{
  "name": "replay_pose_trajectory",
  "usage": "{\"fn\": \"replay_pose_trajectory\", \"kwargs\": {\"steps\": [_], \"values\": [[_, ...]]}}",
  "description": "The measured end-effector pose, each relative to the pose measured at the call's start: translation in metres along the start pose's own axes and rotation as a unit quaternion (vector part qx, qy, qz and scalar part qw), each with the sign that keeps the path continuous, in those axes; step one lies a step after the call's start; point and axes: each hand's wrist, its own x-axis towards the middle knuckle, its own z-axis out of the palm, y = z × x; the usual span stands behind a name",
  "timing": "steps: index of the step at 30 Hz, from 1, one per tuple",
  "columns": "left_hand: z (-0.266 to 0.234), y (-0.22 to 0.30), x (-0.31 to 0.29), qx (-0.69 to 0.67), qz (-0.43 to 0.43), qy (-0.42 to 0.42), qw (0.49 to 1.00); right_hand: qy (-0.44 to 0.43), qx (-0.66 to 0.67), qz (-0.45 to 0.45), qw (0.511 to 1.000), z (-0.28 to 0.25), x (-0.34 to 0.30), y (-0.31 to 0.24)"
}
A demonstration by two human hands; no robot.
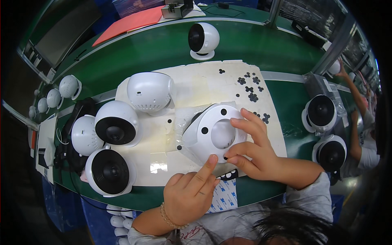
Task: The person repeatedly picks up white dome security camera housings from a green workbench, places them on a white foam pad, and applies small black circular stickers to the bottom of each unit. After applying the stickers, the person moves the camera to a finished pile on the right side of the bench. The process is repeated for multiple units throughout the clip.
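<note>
White camera (220, 139) lies tipped on the board (147, 161), base facing up, between two hands.

Left to right: spare cameras (110, 171) stand on the left; then the left hand (188, 194), one finger stretched out with its tip at the base's lower rim, the others curled in together; then the base (207, 143), a ring with black pads (204, 130) around its hole; then the right hand (261, 157), thumb and a finger closed on a small black dot (226, 158), upper fingers spread over the ring. The shell looks light, stiff, smooth and likely slippery; its round body could roll and its glossy front could scratch, so the ring's rim seems the best hold.
</note>
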Motion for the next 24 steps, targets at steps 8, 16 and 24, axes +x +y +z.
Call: {"fn": "replay_pose_trajectory", "kwargs": {"steps": [8, 16, 24], "values": [[0.001, 0.001, 0.001, 0.005, 0.001, 0.001, 1.000, 0.002, 0.080, 0.064, 0.995, -0.002, 0.006, -0.008], [0.000, 0.001, 0.002, 0.004, -0.002, -0.002, 1.000, 0.010, 0.068, 0.066, 0.995, 0.000, 0.007, -0.010], [0.000, 0.003, 0.002, -0.002, -0.003, -0.015, 1.000, 0.030, -0.076, -0.065, 0.995, 0.000, -0.003, 0.007]]}}
